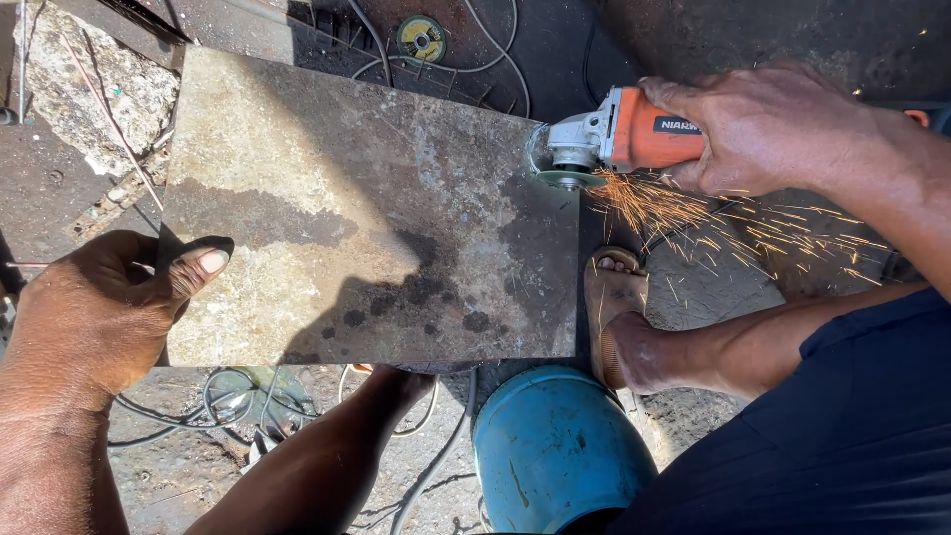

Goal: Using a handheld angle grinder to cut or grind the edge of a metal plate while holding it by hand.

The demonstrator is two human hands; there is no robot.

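Note:
A rusty, stained metal sheet (367,218) lies flat in the middle of the view. My left hand (99,307) grips its left edge, thumb pressed on top. My right hand (763,129) holds an orange and grey angle grinder (614,139) at the sheet's right edge. The grinder's disc (565,178) touches that edge near the top corner. Orange sparks (713,223) spray to the right from the disc.
A blue drum (555,451) stands under the sheet's lower right corner. My sandalled foot (616,317) rests beside the right edge. Cables (436,456) and wire loops lie on the ground below. A spare disc (422,40) and more cable lie at the top.

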